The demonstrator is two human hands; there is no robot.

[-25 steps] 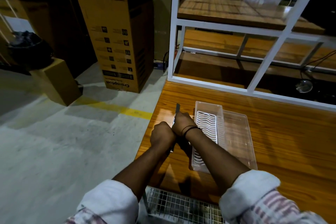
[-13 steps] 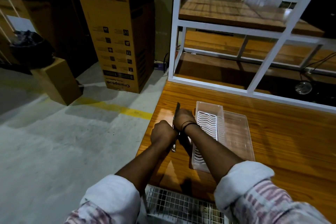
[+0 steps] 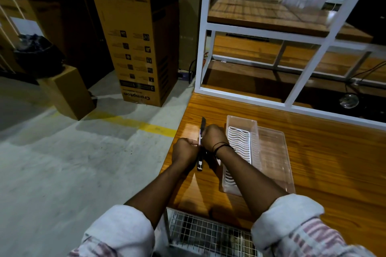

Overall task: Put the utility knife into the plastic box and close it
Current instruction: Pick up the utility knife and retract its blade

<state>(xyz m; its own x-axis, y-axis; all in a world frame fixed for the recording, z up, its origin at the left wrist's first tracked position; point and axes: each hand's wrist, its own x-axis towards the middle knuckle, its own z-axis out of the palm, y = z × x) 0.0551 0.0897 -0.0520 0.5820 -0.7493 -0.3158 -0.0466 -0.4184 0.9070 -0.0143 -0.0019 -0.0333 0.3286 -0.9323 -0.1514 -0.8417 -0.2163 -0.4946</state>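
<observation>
Warehouse or workshop storeroom, bare concrete floor (image 3: 62, 162) with a yellow line (image 3: 133, 124), tall open carton (image 3: 137, 41) and a smaller box (image 3: 69, 92) standing on it, white metal racking (image 3: 292, 35) with wooden shelves, wooden workbench (image 3: 323, 162)

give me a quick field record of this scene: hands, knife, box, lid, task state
left hand: closed around the knife's lower half
right hand: closed around the knife's upper half
knife: held in both hands over the table's left edge, dark tip pointing away from the person
box: clear plastic, open, white ribbed insert inside, right of the hands
lid: clear, lying open on the box's right side
table: wooden
task state: knife not yet in box, box not closed
</observation>
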